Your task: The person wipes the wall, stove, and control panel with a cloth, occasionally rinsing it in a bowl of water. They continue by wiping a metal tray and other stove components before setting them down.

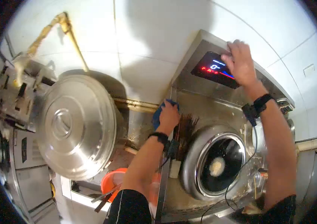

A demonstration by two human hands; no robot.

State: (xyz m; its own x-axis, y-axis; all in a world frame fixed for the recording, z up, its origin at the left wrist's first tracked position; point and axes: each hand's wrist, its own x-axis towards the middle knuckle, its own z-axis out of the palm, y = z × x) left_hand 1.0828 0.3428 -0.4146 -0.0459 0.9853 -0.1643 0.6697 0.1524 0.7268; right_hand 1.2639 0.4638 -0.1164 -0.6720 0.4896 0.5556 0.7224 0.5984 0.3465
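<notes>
My left hand [169, 118] is at the left edge of the steel cooktop, its fingers closed over a blue cloth [157, 118]. My right hand [241, 62] rests at the top edge of a control panel [212, 70] with lit red and blue digits. Its fingers are stretched over the edge, with the thumb apart, and nothing shows in them. Below the panel sits a round steel ring [192, 170] around a dark, glossy bowl [218, 149], with a pale patch in its middle. Near my left hand stands a bristly bamboo brush [186, 128].
A large pot lid [77, 149] stands to the left, beneath a yellowed tap [63, 22]. An orange basin [108, 181] is lower down, with long-handled tools across it. Thin black cables [237, 181] hang over the cooktop. White tiles [154, 30] cover the wall.
</notes>
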